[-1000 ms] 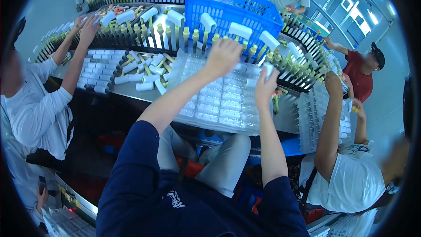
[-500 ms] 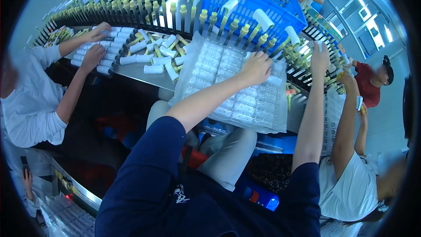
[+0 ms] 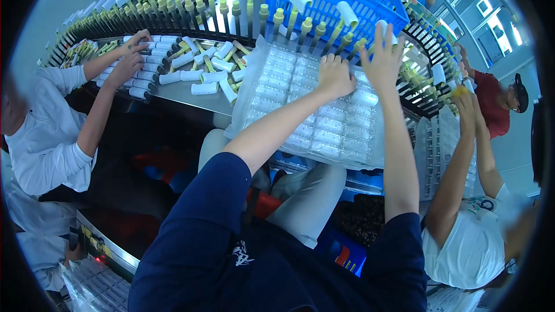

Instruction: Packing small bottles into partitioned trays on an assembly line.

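Observation:
A clear plastic tray [image 3: 277, 89] with rows of compartments, many holding white pieces, lies in a loose clear sheet in front of me. My left hand [image 3: 336, 78] rests on its upper part with fingers bent and close together; what lies under the fingertips is hidden. Above the tray's far right corner, my right hand [image 3: 383, 63] is raised with its fingers spread. Just behind those fingers sits a white tube-shaped piece [image 3: 383, 25] on the rack. To its left, another white tube [image 3: 347, 14] tops a yellow-green stem.
A curved black rack with yellow-tipped posts [image 3: 236, 8] runs along the far side. Behind it stands a blue crate [image 3: 341, 0]. Loose white tubes [image 3: 205, 88] with yellow-green stems lie on the metal table [image 3: 173, 95] at left. Co-workers sit at both sides; one's hands [image 3: 130, 60] touch white tubes.
My right hand has come left from the right rack to the tray's far corner, fingers now spread. My left hand stays on the tray, its fingers shifted slightly.

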### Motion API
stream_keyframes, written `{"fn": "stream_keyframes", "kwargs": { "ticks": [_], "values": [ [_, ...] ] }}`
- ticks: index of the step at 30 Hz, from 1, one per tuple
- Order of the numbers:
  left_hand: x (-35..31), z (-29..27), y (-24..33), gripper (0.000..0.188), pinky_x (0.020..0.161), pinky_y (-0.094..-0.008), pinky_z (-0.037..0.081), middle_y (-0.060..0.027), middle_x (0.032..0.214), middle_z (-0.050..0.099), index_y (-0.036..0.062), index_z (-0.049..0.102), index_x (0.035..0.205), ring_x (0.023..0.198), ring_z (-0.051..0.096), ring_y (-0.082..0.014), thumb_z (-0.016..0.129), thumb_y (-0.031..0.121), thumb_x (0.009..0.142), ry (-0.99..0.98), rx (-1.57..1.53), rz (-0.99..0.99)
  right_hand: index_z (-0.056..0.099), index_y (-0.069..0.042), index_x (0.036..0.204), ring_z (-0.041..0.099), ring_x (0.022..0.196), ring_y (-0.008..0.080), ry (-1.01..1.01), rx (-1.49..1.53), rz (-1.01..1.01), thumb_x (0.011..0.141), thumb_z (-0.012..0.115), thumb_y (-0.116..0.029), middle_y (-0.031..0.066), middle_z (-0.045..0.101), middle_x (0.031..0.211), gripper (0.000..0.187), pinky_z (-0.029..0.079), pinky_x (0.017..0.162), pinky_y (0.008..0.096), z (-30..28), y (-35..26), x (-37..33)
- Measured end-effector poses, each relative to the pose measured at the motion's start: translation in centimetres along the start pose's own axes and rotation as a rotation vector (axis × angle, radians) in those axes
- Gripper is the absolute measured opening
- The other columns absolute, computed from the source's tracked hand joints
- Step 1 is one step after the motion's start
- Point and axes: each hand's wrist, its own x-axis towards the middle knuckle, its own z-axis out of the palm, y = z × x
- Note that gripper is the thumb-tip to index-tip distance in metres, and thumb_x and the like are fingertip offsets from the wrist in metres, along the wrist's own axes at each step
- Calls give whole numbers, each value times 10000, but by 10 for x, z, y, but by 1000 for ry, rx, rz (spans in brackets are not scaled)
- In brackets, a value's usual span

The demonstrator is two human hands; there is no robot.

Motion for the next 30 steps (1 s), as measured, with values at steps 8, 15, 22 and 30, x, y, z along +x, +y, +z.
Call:
{"fn": "stream_keyframes", "kwargs": {
  "ticks": [8, 15, 22, 30],
  "values": [
    [2, 1, 1, 286, 877, -421, 370, -103, 994, 606, 68, 679, 973, 1035, 500, -285, 687, 273, 772, 28, -117, -21, 618, -43, 1074, 523, 1075, 370, -174, 248, 422, 825, 671, -173, 157, 565, 1148, 286, 427, 886, 488, -39, -39, -83],
    [21, -45, 30, 289, 635, -523, 459, -217, 851, 632, 4, 503, 1012, 760, 618, -433, 594, 267, 934, 300, -492, -76, 617, -66, 847, 543, 986, 331, -219, 95, 447, 764, 709, -269, 126, 563, 1011, 238, 459, 785, 462, -32, -41, -90],
    [103, -72, 22, 409, 684, -535, 500, -294, 828, 641, -85, 449, 1044, 790, 640, -470, 543, 304, 960, 241, -394, -281, 621, -36, 881, 526, 1107, 358, -202, 204, 478, 758, 712, -239, 185, 539, 1214, 255, 464, 860, 477, -38, -45, -88],
    [155, -94, -5, 318, 789, -458, 551, -218, 979, 704, 2, 702, 968, 938, 682, -375, 660, 276, 811, -197, -62, -148, 647, 23, 998, 510, 1158, 395, 58, 300, 485, 865, 660, -173, 227, 511, 1283, 237, 420, 958, 470, -30, -37, -95]
  ]
}}
